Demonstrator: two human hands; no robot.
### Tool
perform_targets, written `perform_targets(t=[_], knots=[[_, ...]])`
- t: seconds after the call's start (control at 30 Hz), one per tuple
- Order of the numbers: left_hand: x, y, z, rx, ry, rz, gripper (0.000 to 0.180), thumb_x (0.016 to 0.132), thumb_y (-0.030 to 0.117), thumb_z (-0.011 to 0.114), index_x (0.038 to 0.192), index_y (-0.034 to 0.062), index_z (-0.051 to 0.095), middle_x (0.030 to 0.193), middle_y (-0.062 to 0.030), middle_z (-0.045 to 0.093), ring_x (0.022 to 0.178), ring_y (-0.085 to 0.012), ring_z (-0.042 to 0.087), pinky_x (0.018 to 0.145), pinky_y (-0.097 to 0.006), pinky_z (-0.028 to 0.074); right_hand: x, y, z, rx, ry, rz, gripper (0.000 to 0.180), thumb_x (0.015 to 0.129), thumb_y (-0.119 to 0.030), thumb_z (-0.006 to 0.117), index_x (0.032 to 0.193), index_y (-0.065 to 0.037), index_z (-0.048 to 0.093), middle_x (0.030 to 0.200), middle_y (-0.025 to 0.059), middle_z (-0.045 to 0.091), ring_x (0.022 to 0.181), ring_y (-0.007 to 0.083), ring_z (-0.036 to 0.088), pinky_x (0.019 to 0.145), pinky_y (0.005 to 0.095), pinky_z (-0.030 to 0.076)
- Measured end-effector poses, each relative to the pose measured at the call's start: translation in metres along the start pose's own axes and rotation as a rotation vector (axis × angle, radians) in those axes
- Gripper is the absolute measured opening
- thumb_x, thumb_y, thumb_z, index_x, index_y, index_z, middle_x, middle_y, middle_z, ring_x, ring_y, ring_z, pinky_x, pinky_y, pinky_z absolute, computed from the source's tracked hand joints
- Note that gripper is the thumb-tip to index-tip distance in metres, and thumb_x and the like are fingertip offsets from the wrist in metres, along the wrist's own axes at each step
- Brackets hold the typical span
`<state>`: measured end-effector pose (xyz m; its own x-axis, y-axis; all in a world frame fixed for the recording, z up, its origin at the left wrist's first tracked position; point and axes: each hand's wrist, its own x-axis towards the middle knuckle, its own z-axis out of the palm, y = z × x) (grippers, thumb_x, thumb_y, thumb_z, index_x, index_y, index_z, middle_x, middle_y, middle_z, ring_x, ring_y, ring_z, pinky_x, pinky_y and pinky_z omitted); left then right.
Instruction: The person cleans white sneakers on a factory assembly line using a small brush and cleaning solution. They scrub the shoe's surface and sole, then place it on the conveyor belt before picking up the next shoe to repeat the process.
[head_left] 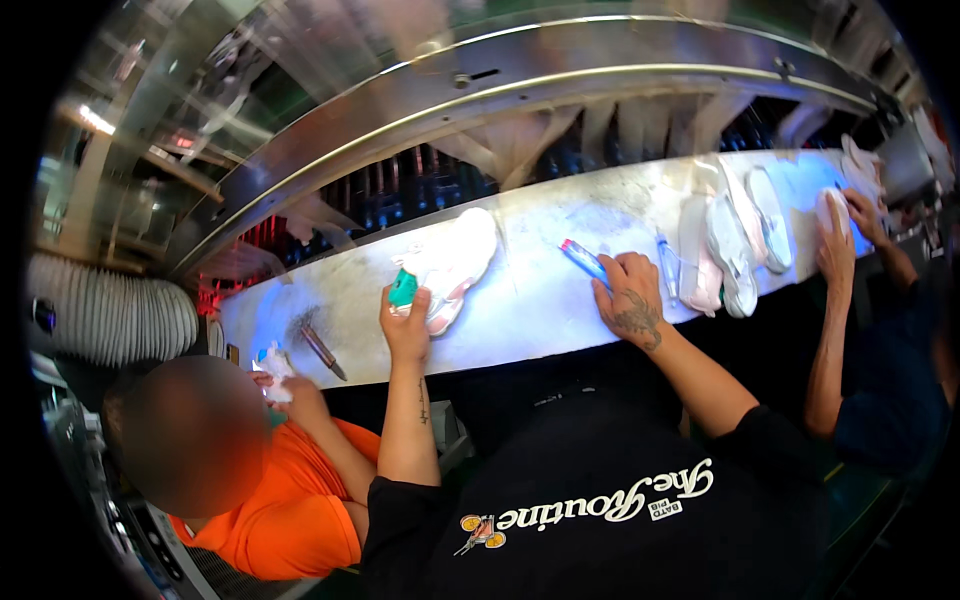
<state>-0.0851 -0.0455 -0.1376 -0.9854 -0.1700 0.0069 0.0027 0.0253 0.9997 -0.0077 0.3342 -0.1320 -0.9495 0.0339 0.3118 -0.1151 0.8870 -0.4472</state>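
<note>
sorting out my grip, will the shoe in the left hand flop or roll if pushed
The shoe probably won't flop: it juts from the left hand without visible sagging. Being long and broad, it would likely slide rather than roll.

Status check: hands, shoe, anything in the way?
Left hand gripping white shoe. Right hand at blue tube, grip unclear. Pen-like item and more shoes crowd its right side.
</note>
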Motion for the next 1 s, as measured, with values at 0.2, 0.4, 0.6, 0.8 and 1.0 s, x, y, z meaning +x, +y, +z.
perform_targets(t=[0.2, 0.4, 0.6, 0.8, 1.0], knots=[[0.000, -0.005, 0.002, -0.048, 0.014, 0.015, 0.036, 0.100, 0.023, 0.086, 0.121, 0.0039, 0.064, 0.111, -0.0027, 0.069, 0.100, -0.0116, 0.062, 0.090, -0.030, 0.053, 0.000, 0.000, -0.001, -0.004, 0.009, -0.015, 0.042, 0.094, -0.021, 0.076, 0.132, -0.004, 0.071, 0.114, 0.0161, 0.063, 0.107, 0.0354, 0.059, 0.092, 0.0490, 0.045], [0.004, -0.015, -0.002, -0.117, -0.038, -0.001, 0.040, 0.111, 0.039, 0.070, 0.128, 0.0030, 0.062, 0.118, -0.0056, 0.068, 0.106, -0.0137, 0.062, 0.097, -0.032, 0.051, 0.003, 0.005, 0.000, -0.011, -0.035, 0.014, 0.049, 0.092, -0.022, 0.077, 0.136, -0.003, 0.068, 0.117, 0.0173, 0.062, 0.111, 0.0374, 0.058, 0.096, 0.0508, 0.044], [0.004, -0.018, -0.007, -0.270, -0.101, -0.047, 0.060, 0.116, 0.056, 0.050, 0.138, 0.0009, 0.057, 0.129, -0.0114, 0.067, 0.119, -0.0183, 0.063, 0.107, -0.035, 0.050, 0.009, -0.029, -0.001, 0.027, 0.125, -0.059, 0.076, 0.086, -0.024, 0.081, 0.151, 0.002, 0.053, 0.136, 0.0261, 0.057, 0.126, 0.0463, 0.053, 0.108, 0.0560, 0.042], [-0.006, 0.006, 0.011, -0.047, -0.067, 0.010, 0.053, 0.116, 0.043, 0.057, 0.146, 0.0002, 0.052, 0.132, -0.0163, 0.065, 0.120, -0.0228, 0.064, 0.108, -0.039, 0.051, 0.011, -0.085, 0.016, 0.475, -0.125, -0.134, 0.092, 0.087, -0.033, 0.085, 0.159, 0.005, 0.042, 0.152, 0.0319, 0.051, 0.144, 0.0502, 0.047, 0.125, 0.0550, 0.038], [-0.102, 0.090, 0.066, 0.042, -0.401, 0.140, 0.067, 0.105, 0.023, 0.071, 0.157, -0.0033, 0.039, 0.134, -0.0242, 0.066, 0.120, -0.0295, 0.068, 0.107, -0.042, 0.054, 0.001, -0.110, -0.007, 0.785, -0.366, 0.128, 0.114, 0.085, -0.045, 0.092, 0.166, 0.007, 0.031, 0.161, 0.0333, 0.049, 0.150, 0.0452, 0.051, 0.124, 0.0469, 0.043]])
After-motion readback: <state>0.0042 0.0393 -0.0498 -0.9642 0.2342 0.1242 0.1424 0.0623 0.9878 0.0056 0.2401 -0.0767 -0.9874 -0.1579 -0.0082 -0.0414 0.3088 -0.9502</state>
